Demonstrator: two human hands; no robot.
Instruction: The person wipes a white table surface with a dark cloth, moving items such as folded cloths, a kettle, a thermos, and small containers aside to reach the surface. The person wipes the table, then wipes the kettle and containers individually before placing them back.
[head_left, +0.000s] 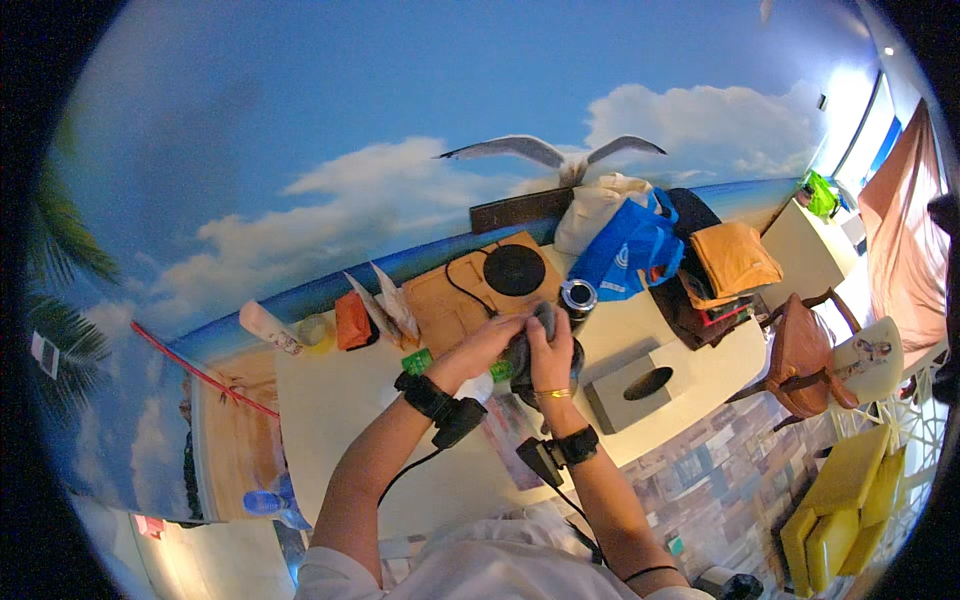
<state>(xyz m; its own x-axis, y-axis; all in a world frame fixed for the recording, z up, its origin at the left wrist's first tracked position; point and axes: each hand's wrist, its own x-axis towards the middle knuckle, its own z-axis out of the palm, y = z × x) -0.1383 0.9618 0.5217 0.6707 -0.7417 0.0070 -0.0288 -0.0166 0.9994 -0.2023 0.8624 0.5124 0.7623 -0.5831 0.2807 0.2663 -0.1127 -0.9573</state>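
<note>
Both hands meet over the middle of a pale table. Between them is a dark grey vessel (517, 360), partly covered by my fingers, so its exact kind is unclear. My right hand (553, 356) wraps around its rounded grey upper part (546, 319). From the left, my left hand (484, 349) reaches across with its fingers against the same vessel; the thumb side is hidden. Just beyond the right hand stands a dark cup (579, 296) with a shiny metal rim. Green packaging (417, 362) lies beneath the left wrist.
Behind my hands a black round base (514, 270) with a cord rests on a cardboard box (450, 300). A grey tissue box (634, 386) sits to the right. Farther back are a blue tote bag (626, 244) and an orange pouch (352, 321). A brown chair (802, 360) stands beyond the table's right end.
</note>
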